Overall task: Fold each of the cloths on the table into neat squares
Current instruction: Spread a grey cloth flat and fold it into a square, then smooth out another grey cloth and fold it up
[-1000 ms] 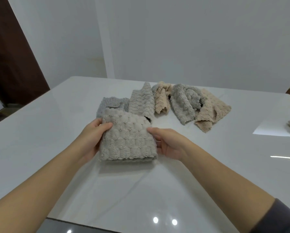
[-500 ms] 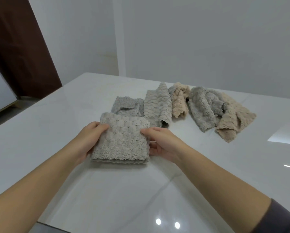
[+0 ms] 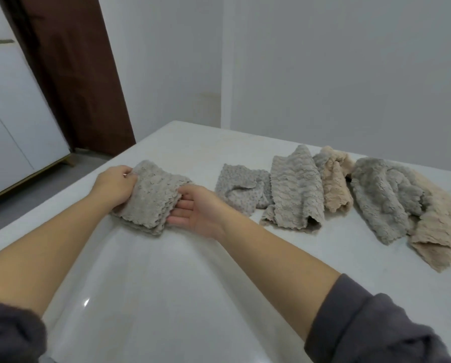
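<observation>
Folded taupe cloth (image 3: 151,197) is held over at the left side of the tabletop (image 3: 166,284), gripped at its far corner by the left hand (image 3: 114,186) and pinched along the right edge by the right hand (image 3: 199,209). The unfolded cloths (image 3: 295,189) are lined up just to its right.

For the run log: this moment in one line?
left hand grips folded cloth; right hand pinches its edge; loose cloths beside

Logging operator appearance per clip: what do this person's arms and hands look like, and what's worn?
The left sleeve and right sleeve are dark grey fabric, pushed up so the forearms are bare. The left hand and right hand show no gloves, rings or watch.
</observation>
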